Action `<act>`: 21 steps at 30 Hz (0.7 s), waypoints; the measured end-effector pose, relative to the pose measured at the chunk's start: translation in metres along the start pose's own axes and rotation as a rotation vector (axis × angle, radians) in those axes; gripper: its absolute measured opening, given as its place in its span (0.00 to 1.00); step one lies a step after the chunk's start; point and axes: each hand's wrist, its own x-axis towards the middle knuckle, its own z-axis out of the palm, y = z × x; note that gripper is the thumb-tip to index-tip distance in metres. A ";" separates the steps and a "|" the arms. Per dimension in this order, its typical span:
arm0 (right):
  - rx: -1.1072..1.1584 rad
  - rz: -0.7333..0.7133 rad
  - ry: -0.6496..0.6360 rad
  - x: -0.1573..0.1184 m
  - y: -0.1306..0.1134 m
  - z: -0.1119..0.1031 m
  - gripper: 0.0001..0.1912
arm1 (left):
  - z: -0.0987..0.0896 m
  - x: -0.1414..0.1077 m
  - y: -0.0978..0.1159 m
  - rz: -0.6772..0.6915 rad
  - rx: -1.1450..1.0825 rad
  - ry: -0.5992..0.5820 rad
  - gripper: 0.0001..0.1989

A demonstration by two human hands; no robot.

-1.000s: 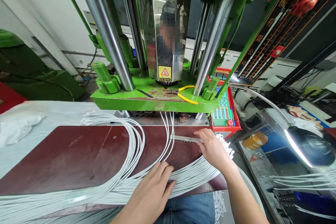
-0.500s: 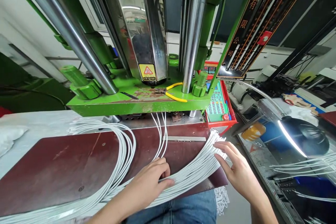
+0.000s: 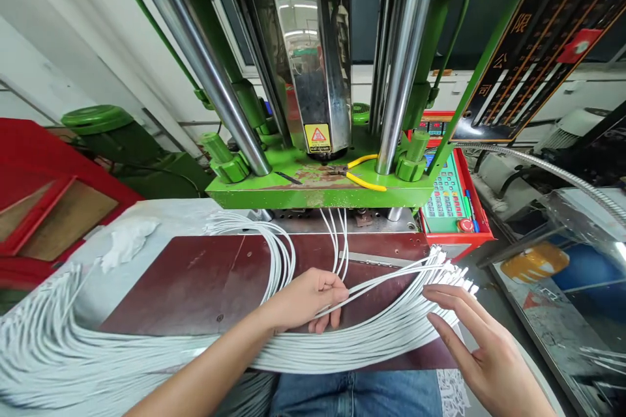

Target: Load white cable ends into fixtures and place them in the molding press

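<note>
A thick bundle of white cables (image 3: 362,348) curves across the brown board and ends in a cluster of tips at the right. My left hand (image 3: 320,300) is closed around a few white cables (image 3: 381,283), raised a little above the bundle. Thumb and fingers of my right hand (image 3: 476,332) are apart beside the cable tips, with nothing between them. Several other cables (image 3: 341,244) run from under the green press plate (image 3: 317,199) down behind my left hand. At the left, a second group of cables (image 3: 281,251) loops over the board.
Yellow-handled pliers (image 3: 364,176) lie on the press plate. A red control box (image 3: 482,228) with a green keypad stands behind the board's right end. The brown board (image 3: 180,287) rests on a white-covered table (image 3: 161,221). Further right is a transparent cover over a machine.
My left hand has gone from resting on the bundle to gripping a few cables, now lifted off it. My right hand stays open near the tips. The camera view has turned left.
</note>
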 end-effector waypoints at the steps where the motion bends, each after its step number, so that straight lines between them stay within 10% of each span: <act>1: -0.016 -0.028 0.014 0.003 -0.003 0.002 0.16 | -0.002 -0.003 0.002 0.013 -0.020 -0.012 0.16; 10: -0.221 -0.368 -0.029 0.058 -0.005 0.038 0.17 | -0.006 -0.033 0.010 0.062 -0.005 -0.110 0.10; 15: -0.286 -0.363 0.079 0.070 -0.009 0.019 0.14 | 0.003 -0.048 -0.006 0.135 0.554 0.116 0.07; 21: -0.264 -0.323 -0.107 0.065 -0.011 0.018 0.11 | 0.008 -0.054 -0.021 0.210 0.934 0.115 0.08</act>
